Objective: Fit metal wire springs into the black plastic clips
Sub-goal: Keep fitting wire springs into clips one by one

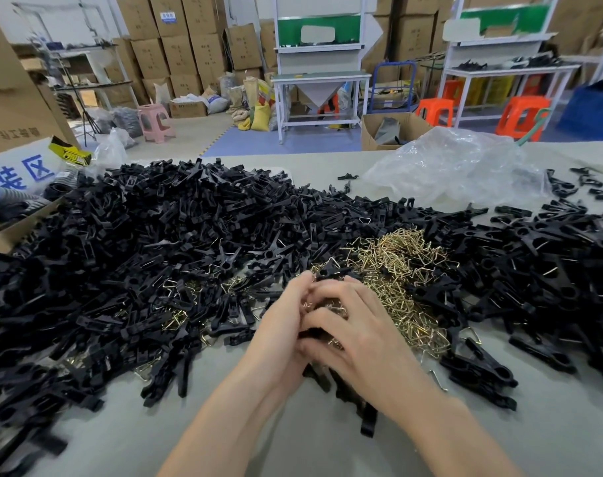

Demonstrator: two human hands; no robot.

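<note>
Head view: both hands are being pressed together over the near middle of the table.
Left hand [279, 323]: its fingers are being curled round a black clip [310, 334].
Right hand [363, 339]: it is being closed over the same clip; brass wire is showing between the fingers, and which hand is gripping it cannot be told.
Springs [403, 270]: a brass heap is being ringed by clips, just beyond the right hand.
Clip pile [155, 235]: the left and far table is being buried by it.
Table [320, 456]: grey-green cloth.
Plastic bag [458, 166]: crumpled, far right.
Room: cardboard boxes [179, 53] are being stacked along the wall, behind white workbenches [320, 80] and orange stools [434, 111].
</note>
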